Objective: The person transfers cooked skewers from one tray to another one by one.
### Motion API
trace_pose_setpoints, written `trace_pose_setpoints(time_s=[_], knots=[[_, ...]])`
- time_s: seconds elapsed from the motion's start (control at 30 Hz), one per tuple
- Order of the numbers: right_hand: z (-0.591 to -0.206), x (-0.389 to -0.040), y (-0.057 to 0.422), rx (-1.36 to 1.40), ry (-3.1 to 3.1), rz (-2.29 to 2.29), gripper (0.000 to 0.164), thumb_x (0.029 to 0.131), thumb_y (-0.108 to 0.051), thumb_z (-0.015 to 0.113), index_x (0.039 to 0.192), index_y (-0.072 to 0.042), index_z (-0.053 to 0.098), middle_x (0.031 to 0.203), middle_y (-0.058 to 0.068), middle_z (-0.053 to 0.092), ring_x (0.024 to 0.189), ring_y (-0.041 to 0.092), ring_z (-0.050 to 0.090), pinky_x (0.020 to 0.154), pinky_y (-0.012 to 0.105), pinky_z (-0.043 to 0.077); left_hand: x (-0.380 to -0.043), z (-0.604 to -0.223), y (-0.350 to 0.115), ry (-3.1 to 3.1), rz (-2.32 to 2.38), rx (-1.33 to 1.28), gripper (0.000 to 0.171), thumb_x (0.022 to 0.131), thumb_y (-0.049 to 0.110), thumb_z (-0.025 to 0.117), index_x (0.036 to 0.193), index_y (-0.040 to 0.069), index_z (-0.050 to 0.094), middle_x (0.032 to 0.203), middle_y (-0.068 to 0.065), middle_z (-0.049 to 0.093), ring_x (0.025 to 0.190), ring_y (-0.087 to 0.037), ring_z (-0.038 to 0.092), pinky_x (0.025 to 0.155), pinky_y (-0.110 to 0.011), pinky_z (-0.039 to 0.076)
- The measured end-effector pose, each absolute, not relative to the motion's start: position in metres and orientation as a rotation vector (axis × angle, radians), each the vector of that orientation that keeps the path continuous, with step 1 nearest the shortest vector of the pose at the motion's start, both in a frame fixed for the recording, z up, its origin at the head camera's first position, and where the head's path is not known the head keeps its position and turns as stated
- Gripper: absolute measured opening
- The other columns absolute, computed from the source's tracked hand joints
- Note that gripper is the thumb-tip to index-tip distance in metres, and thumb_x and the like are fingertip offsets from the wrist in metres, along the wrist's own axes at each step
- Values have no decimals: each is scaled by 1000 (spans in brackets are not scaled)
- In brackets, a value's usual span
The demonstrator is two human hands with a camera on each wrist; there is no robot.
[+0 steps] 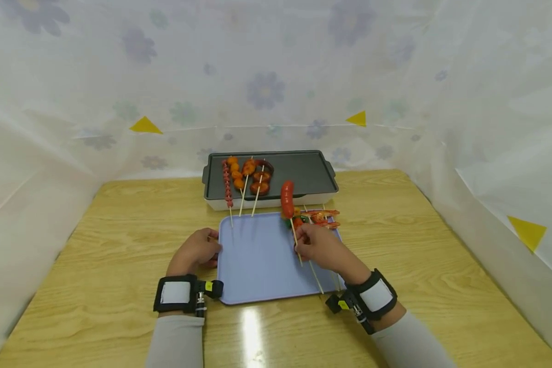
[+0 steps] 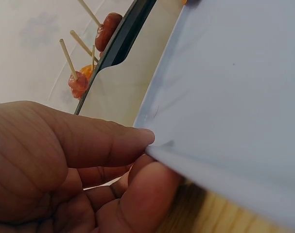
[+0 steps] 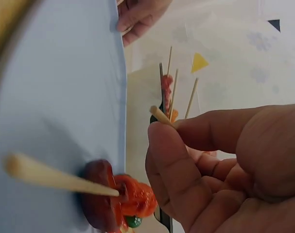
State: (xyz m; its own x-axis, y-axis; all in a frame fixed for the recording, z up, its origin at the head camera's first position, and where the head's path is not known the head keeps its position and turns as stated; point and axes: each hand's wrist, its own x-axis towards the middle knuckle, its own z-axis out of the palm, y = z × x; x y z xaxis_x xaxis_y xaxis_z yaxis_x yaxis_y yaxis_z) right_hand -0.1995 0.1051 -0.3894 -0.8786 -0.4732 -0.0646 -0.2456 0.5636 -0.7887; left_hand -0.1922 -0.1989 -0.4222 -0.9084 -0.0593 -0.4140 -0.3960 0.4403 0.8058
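My right hand [image 1: 324, 249] pinches the wooden stick of a sausage skewer [image 1: 287, 198] between thumb and fingers, above the right part of a pale blue tray [image 1: 253, 266]. The red sausage points away toward the griddle [image 1: 299, 171]. At the tray's left edge, my left hand [image 1: 197, 249] grips the rim; the left wrist view puts the thumb [image 2: 132, 138] on top and a finger underneath. Other skewers [image 1: 322, 217] with red and green pieces lie at the tray's right side, partly hidden by my right hand. In the right wrist view, one stick [image 3: 60, 179] points toward the camera.
The dark griddle on a white base stands behind the tray. On its left half lie several skewers, among them a thin red one [image 1: 227, 184], one with orange balls [image 1: 235, 174] and one with brown-red slices [image 1: 260, 185]. Flowered sheeting [image 1: 264, 92] hangs around the wooden table [image 1: 119, 245].
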Motion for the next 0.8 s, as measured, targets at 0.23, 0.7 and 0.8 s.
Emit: trace_pose_setpoints(time_s=[0.23, 0.7, 0.8], knots=[[-397, -182, 100, -531, 2537, -1143, 11, 94, -1, 55, 104, 3, 59, 73, 3, 58, 61, 14, 60, 53, 28, 45, -195, -420, -198, 2384, 1429, -380, 40, 95, 3, 55, 133, -4, 46, 99, -18, 57, 76, -23, 59, 62, -30, 54], [-412, -171, 83, -531, 2497, -1167, 8, 94, 3, 53, 100, 5, 58, 70, 4, 58, 54, 12, 57, 50, 26, 43, -191, -421, -199, 2364, 1455, -355, 42, 95, 2, 54, 135, -6, 44, 101, -19, 56, 77, -23, 60, 63, -31, 55], [-415, -170, 80, -521, 2538, -1121, 5, 94, 2, 54, 97, 3, 58, 67, 2, 57, 54, 10, 56, 51, 26, 43, -191, -420, -198, 2363, 1456, -358, 42, 95, 2, 54, 135, -6, 44, 102, -19, 56, 78, -23, 60, 63, -31, 55]])
